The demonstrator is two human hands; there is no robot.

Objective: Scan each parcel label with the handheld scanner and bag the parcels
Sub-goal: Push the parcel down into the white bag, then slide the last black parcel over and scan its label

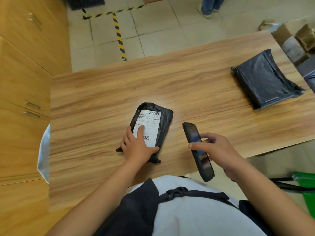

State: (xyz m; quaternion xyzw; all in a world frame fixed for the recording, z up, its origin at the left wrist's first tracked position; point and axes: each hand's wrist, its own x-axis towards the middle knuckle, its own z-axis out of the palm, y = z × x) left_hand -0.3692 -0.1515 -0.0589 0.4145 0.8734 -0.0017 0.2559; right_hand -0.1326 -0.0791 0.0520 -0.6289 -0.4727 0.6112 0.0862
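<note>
1. Two grips we see: our right hand (219,150) is closed around the long black handheld scanner (197,150), thumb across its screen, held above the counter's near edge.
2. Our left hand (136,145) lies flat and unclenched on the small black plastic-wrapped parcel (163,120), forefinger on its white barcode label (150,123).
3. That parcel rests mid wood-grain counter (102,103); a larger black poly-bag parcel (262,79) sits well apart, far right.

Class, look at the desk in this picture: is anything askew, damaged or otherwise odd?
Nothing is damaged or spilled. The small parcel lies slightly askew under the left hand, whose forefinger covers part of its label. The right hand holds the scanner.
</note>
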